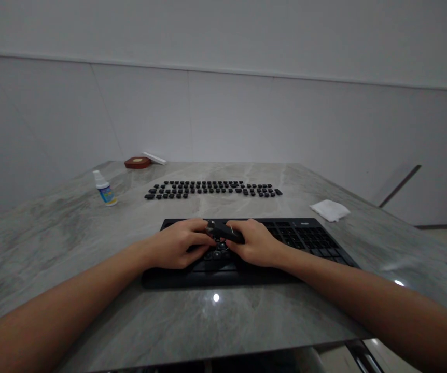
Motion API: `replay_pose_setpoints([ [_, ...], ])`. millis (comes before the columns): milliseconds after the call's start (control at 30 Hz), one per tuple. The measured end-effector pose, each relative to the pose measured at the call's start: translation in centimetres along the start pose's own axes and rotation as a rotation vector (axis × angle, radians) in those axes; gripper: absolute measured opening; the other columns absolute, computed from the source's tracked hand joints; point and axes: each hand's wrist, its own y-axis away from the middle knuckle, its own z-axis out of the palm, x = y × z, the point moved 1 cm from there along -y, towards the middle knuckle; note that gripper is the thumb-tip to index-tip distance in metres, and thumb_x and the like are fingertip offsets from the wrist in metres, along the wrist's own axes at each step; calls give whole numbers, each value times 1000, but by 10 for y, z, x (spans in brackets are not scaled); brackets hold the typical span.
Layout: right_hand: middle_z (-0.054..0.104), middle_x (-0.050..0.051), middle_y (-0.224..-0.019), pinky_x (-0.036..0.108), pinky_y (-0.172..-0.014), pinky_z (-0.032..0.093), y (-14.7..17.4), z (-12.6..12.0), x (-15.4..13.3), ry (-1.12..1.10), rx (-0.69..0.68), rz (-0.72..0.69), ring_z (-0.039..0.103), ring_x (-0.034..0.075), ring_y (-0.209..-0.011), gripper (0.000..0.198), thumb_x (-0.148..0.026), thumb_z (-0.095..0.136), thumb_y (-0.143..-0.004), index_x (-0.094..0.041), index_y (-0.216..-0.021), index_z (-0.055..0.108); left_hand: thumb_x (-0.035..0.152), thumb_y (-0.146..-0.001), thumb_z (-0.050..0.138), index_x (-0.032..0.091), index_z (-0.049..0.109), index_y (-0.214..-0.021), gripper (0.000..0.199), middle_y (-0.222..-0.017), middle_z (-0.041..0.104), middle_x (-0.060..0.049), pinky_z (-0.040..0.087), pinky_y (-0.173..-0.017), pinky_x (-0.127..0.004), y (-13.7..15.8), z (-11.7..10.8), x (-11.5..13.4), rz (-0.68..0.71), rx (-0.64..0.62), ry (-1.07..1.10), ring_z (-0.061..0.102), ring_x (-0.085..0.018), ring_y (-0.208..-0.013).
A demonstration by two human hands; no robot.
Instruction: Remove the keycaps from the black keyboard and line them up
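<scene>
A black computer keyboard [223, 278] lies flat on the table in front of me. In its middle, bare key sockets [216, 255] show where there are no caps. My right hand [255, 242] is closed around a small black keycap puller [225, 231] with a metal end pointing left and thin wire below it. My left hand [180, 243] rests over the left part of the keyboard. Its fingertips are pinched together close to the puller's wire; what they hold, if anything, is hidden. Black keycaps [208, 187] lie in rows beyond the keyboard.
The grey marbled table [169, 331] meets a white wall behind. A spray bottle [106, 190] stands at the left. Farther back are a reddish-brown box [138, 162] and a thin white object [155, 158]. A folded white cloth or tissue [330, 210] lies at the right.
</scene>
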Motion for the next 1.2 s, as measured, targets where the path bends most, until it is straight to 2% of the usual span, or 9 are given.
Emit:
replay_pose_setpoints([
  [167,72,4,-80,28,-67,43,2,5,-3,-113,49,113,65,19,-75,14,-17,57,-77,-19,-84,70,12,-91,49,12,70,-103,24,-98,64,-13,54,-80,-34,-1,-1,0,2,5,0,61,-20,-90],
  [367,72,4,-76,28,-67,45,2,7,-7,-222,77,153,66,19,-73,16,-14,56,-76,-17,-78,71,11,-90,49,12,70,-102,24,-95,64,-12,53,-78,-32,-1,0,0,6,13,-4,61,-19,-86],
  [600,72,2,-78,28,-70,45,2,9,-4,-274,75,165,65,17,-75,21,-10,55,-74,-18,-81,73,11,-91,48,11,70,-103,24,-96,64,-12,53,-79,-32,-1,0,1,7,10,4,61,-19,-87],
  [800,68,0,-74,25,-71,44,4,10,-4,-352,146,103,61,14,-71,22,-7,55,-72,-18,-82,71,12,-91,49,12,70,-101,24,-96,64,-12,53,-79,-32,-2,0,1,4,11,0,61,-19,-88],
  [1000,63,-2,-66,24,-68,44,4,11,-5,-404,176,103,56,11,-62,20,-4,55,-71,-16,-77,71,11,-91,48,12,70,-102,24,-96,64,-12,53,-79,-32,-1,0,1,-1,-2,-4,61,-19,-88],
  [1200,64,-2,-65,24,-67,43,3,11,-5,-393,171,115,57,12,-63,22,-3,54,-69,-16,-72,71,12,-91,48,13,70,-101,24,-96,64,-11,53,-78,-32,-1,-1,2,-2,8,-6,61,-18,-86],
])
